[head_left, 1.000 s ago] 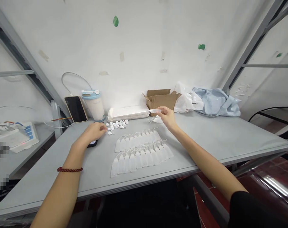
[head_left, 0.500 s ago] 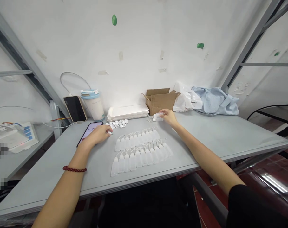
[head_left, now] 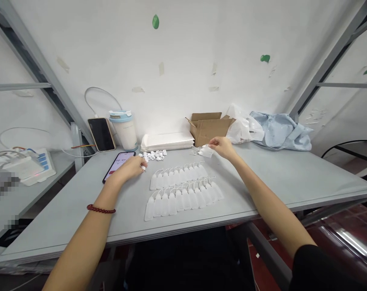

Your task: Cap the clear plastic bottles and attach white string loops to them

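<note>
Meanwhile, at a grey tabletop point(head_left: 292, 178), a person is working with both bare hands; the left hand point(head_left: 129, 169) is resting toward the far left part of the surface, fingers drawn together and pinching a small white cap point(head_left: 143, 167), just beside a lit phone point(head_left: 118, 165) lying flat; a scatter of loose white caps point(head_left: 155, 154) is sitting just beyond it; the right hand point(head_left: 224, 146) is reaching toward the far edge, fingertips closing on a small clear pouch point(head_left: 205, 151) near an open cardboard box point(head_left: 209, 126); two rows of white squeeze bottles point(head_left: 183, 190) are lying side by side at the middle of the tabletop, between the two arms; a stack of white sheets point(head_left: 168, 141), a lidded cup point(head_left: 124, 129) and a second phone point(head_left: 101, 134) are standing along the far edge, with a pale blue cloth point(head_left: 282, 131) bunching at the far right.
</note>
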Available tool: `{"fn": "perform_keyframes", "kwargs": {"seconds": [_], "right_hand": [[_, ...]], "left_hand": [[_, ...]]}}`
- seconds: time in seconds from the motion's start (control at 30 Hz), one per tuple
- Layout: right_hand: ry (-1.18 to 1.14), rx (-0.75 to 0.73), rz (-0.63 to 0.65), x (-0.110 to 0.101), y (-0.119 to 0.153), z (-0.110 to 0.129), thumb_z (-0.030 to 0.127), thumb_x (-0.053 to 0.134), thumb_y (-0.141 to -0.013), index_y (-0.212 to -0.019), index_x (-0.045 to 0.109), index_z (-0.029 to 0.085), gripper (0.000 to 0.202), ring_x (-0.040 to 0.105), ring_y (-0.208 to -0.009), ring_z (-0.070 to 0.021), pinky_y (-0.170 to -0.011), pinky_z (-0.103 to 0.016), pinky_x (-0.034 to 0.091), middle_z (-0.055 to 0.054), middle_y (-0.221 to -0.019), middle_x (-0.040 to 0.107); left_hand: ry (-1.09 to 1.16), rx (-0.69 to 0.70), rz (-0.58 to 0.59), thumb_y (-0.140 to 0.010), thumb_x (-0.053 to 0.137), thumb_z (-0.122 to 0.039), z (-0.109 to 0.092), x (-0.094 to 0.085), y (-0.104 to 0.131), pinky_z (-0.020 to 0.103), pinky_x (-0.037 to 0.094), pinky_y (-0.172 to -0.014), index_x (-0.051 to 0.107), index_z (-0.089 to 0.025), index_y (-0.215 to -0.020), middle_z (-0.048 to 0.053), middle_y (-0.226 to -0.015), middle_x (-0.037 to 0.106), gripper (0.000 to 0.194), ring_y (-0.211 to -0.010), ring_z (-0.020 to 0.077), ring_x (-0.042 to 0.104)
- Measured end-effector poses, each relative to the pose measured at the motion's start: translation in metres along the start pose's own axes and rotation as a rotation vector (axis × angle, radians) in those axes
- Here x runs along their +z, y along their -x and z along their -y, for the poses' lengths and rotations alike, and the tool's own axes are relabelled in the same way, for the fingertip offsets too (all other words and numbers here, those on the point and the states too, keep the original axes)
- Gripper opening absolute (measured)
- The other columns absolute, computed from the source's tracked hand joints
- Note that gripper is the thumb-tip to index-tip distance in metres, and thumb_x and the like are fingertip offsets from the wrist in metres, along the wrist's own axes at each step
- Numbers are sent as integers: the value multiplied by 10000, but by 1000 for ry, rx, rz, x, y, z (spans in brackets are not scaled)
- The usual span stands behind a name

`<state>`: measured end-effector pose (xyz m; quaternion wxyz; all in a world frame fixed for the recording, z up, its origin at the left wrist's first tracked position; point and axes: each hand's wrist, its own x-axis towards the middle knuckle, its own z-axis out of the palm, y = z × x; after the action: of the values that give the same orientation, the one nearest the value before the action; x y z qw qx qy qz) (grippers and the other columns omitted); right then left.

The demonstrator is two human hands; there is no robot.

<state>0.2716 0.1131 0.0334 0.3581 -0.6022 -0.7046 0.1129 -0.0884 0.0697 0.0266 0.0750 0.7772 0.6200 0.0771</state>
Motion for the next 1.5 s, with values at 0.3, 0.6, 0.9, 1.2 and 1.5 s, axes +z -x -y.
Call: {"fn": "perform_keyframes", "kwargs": {"seconds": [0.3, 0.6, 0.9, 1.2, 1.5], "right_hand": [[81, -69, 671, -4, 23, 24, 300, 597, -714, -588, 589, 170, 181, 541, -517, -127, -475, -230, 357, -26, -589, 641], [209, -21, 853, -1, 32, 33, 339, 562, -752, -471, 583, 160, 333, 523, -462, -127, -473, -250, 379, -69, -544, 646], [209, -14, 680, 4, 32, 34, 239, 579, -687, -389, 511, 170, 313, 490, -400, -126, -420, -243, 341, -42, -409, 554], [-307, -160, 379, 9, 39, 51, 307, 565, -763, -702, 549, 157, 163, 520, -480, -91, -470, -213, 369, -8, -643, 618], [-747, -181, 711, 28, 68, 81, 358, 578, -807, -844, 598, 133, 229, 557, -513, -74, -457, -189, 359, -49, -783, 686]], "left_hand": [[-38, 45, -17, -638, 510, -180, -1, 1, 0, 270, 459, -666, 685, -213, -713, 55, -761, 719, 193, -742, 228, 653], [-43, 63, 0, -646, 506, -207, -10, -2, 4, 273, 439, -629, 648, -210, -613, 62, -729, 715, 145, -736, 234, 649], [138, 163, -214, -727, 488, -275, -35, -1, 7, 295, 465, -663, 655, -163, -789, 80, -804, 693, 210, -718, 217, 628], [617, 172, -292, -762, 585, -440, -63, -1, 12, 296, 486, -691, 631, -158, -825, 68, -885, 674, 293, -783, 180, 603], [1166, 101, -103, -660, 720, -420, -82, 0, 18, 275, 478, -666, 665, -141, -780, 11, -738, 605, 309, -666, 118, 533]]}}
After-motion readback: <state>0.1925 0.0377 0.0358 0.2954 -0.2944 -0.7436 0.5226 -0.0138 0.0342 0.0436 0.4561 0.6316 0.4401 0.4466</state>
